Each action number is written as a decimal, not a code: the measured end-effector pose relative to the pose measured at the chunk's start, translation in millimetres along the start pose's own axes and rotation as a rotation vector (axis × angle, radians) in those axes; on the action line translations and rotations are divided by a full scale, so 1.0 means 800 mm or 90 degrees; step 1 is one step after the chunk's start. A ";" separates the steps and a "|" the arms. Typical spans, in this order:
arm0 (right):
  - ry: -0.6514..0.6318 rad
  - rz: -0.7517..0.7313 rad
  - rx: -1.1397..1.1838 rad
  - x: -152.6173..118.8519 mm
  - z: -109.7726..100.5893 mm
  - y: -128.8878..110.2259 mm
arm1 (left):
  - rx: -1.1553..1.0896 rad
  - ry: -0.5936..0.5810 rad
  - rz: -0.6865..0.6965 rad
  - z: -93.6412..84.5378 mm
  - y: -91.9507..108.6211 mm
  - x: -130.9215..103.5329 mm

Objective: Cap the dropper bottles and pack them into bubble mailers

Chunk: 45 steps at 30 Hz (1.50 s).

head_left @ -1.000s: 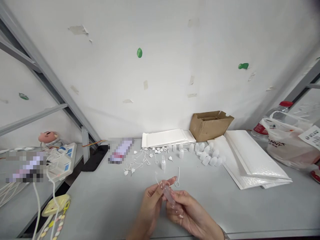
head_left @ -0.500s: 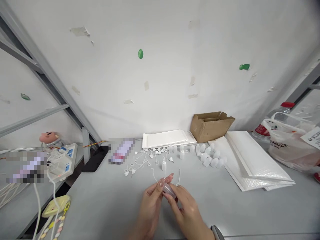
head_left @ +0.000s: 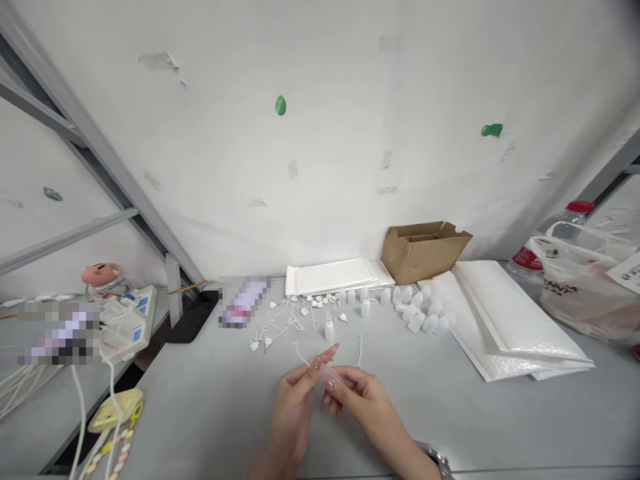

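Note:
Near the front of the table, a small translucent plastic bottle (head_left: 330, 377) lies tilted between my two hands. My left hand (head_left: 295, 400) closes its thumb and fingers on the bottle's left end, where a thin white cord (head_left: 300, 353) sticks out. My right hand (head_left: 363, 399) grips the other end, thumb on the near side and fingers curled beneath. Another white cord (head_left: 359, 350) rises just beyond the right hand; its lower end is hidden. Beyond the hands stand two white bottles with looped cords, one nearer (head_left: 329, 331) and one farther (head_left: 365, 308).
White corded caps (head_left: 287, 323) lie scattered at centre left, and several translucent bottles (head_left: 415, 323) at centre right. Behind are white padded envelopes (head_left: 330, 277) and a cardboard box (head_left: 423, 257). More bubble mailers (head_left: 520, 320) and a plastic bag (head_left: 575, 293) lie to the right.
The bottle and both hands have shifted slightly left. My right fingers have rolled around under the bottle, and the cord at my left hand has swung left.

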State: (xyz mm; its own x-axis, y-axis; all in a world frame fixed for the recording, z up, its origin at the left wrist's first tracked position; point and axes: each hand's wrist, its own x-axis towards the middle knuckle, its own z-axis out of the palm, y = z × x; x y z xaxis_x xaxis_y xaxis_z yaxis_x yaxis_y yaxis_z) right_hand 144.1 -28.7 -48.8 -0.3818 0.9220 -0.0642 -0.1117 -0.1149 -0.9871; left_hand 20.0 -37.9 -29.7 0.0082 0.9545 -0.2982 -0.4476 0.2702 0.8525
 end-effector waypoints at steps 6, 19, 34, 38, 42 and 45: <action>0.179 -0.323 -0.321 -0.015 0.000 0.011 | -0.053 -0.011 -0.018 0.004 -0.002 -0.002; 0.234 -0.551 -0.475 -0.012 0.000 0.030 | -0.082 0.040 -0.015 0.013 -0.016 0.001; -0.070 0.149 0.403 -0.003 -0.004 -0.016 | -0.014 -0.006 0.012 0.005 -0.005 0.004; -0.036 0.128 0.352 -0.005 0.000 -0.021 | -0.030 0.012 0.043 0.005 -0.014 0.007; 0.060 0.070 0.207 -0.008 0.005 -0.015 | -0.044 0.029 0.051 0.008 -0.023 0.007; 0.147 -0.083 -0.025 -0.012 0.006 0.005 | -0.065 0.011 0.016 0.012 -0.019 0.002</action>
State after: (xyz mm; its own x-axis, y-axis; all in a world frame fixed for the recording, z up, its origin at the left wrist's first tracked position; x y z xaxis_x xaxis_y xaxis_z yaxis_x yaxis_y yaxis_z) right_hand 142.6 -39.7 -51.6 -0.1471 0.9884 0.0372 -0.1087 0.0213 -0.9938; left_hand 35.5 -38.8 -39.0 -0.0187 0.9581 -0.2859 -0.5358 0.2318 0.8119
